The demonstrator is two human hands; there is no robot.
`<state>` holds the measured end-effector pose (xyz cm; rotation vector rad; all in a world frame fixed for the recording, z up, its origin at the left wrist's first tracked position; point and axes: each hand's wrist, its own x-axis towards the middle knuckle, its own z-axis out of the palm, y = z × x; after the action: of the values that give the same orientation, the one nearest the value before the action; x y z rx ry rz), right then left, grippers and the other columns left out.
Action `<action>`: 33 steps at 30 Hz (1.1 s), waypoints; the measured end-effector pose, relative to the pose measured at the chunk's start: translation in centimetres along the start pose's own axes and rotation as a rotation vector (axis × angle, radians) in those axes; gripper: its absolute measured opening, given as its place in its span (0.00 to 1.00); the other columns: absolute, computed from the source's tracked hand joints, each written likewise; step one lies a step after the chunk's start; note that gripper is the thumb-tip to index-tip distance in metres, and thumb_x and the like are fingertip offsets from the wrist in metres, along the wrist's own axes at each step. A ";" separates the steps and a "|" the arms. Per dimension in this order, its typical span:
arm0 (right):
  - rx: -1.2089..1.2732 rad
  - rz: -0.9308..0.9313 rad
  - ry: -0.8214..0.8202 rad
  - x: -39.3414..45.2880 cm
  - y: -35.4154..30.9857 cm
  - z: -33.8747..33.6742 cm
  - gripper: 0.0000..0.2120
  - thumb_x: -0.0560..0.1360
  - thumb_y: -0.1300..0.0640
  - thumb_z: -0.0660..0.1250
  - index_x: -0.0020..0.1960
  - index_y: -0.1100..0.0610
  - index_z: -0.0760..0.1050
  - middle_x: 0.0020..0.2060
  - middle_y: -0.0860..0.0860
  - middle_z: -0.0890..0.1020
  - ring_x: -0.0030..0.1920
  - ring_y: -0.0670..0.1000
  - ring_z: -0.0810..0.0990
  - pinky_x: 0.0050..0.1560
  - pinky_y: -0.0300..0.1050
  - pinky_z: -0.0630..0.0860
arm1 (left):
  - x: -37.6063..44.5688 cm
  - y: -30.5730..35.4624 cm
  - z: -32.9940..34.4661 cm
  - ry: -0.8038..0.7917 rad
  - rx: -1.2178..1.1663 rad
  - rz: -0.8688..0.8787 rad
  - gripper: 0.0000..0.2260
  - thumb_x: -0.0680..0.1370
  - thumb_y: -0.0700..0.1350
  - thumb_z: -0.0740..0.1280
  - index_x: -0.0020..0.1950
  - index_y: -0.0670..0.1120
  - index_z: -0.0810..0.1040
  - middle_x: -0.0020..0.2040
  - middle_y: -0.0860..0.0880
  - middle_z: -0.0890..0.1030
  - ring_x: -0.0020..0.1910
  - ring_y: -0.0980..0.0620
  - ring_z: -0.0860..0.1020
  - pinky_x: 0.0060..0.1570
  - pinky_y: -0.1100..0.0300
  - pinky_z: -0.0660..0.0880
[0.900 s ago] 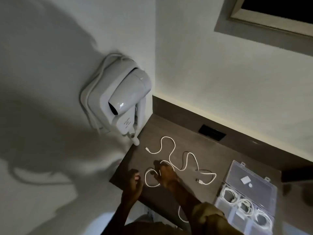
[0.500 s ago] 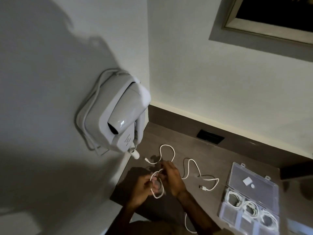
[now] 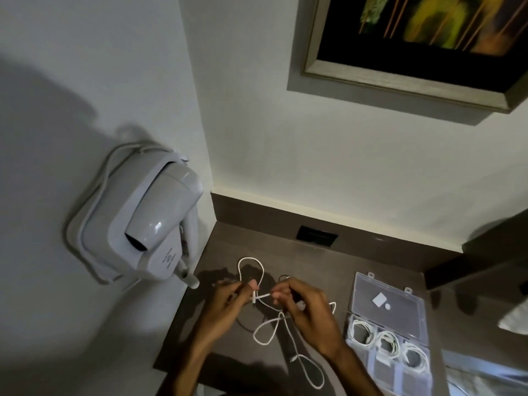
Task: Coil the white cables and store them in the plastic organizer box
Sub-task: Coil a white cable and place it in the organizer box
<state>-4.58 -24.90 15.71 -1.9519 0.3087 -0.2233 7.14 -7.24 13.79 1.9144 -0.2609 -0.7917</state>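
A loose white cable (image 3: 267,331) trails in loops over the dark wooden counter (image 3: 274,252). My left hand (image 3: 228,307) pinches it near its plug end, with one loop arching up behind the fingers. My right hand (image 3: 307,307) grips the same cable a short way along, so a short stretch runs taut between both hands. More of the cable hangs down past the counter's front edge. The clear plastic organizer box (image 3: 390,307) lies open to the right, and three coiled white cables (image 3: 387,342) sit in its near compartments.
A wall-mounted white hair dryer (image 3: 151,232) hangs just left of the counter. A dark socket plate (image 3: 317,238) sits in the counter's back strip. A framed picture (image 3: 423,38) hangs on the wall above. Two small white items (image 3: 381,301) lie on the box's lid.
The view tilted up. Both hands lifted the cable off the counter and moved apart, stretching a short length between them; the cable's loops on the counter shifted closer to the hands.
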 end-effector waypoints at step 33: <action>-0.142 0.015 0.004 -2.8 -3.7 -5.8 0.08 0.82 0.51 0.72 0.44 0.43 0.80 0.33 0.42 0.85 0.33 0.40 0.81 0.40 0.41 0.79 | -1.3 13.3 5.1 0.024 -0.753 0.619 0.22 0.80 0.35 0.65 0.74 0.45 0.72 0.68 0.41 0.81 0.66 0.42 0.80 0.61 0.61 0.79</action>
<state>-8.52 -27.66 21.37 -2.0882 0.3501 -0.2003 5.04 -16.48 24.44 1.0400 -0.4385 -0.3608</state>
